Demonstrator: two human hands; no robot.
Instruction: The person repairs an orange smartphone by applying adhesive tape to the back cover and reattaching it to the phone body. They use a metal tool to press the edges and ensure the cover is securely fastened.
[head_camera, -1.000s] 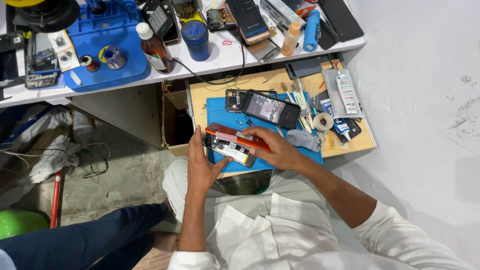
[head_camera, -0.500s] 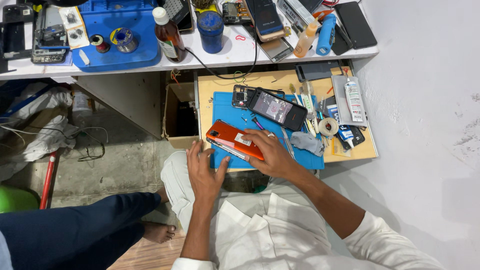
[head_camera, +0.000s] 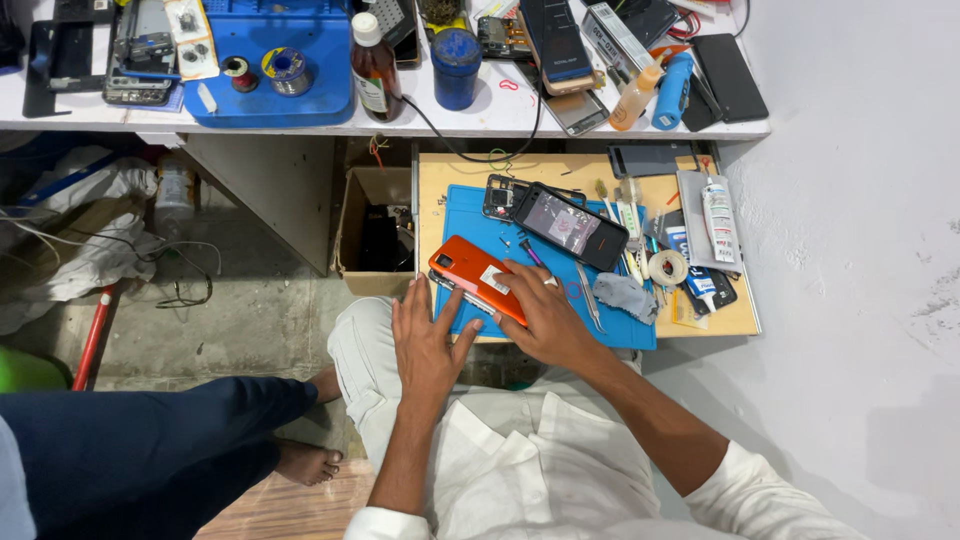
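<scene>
Barely, orange phone (head_camera: 476, 275) overhanging mat edge (head_camera: 447, 250)
</scene>
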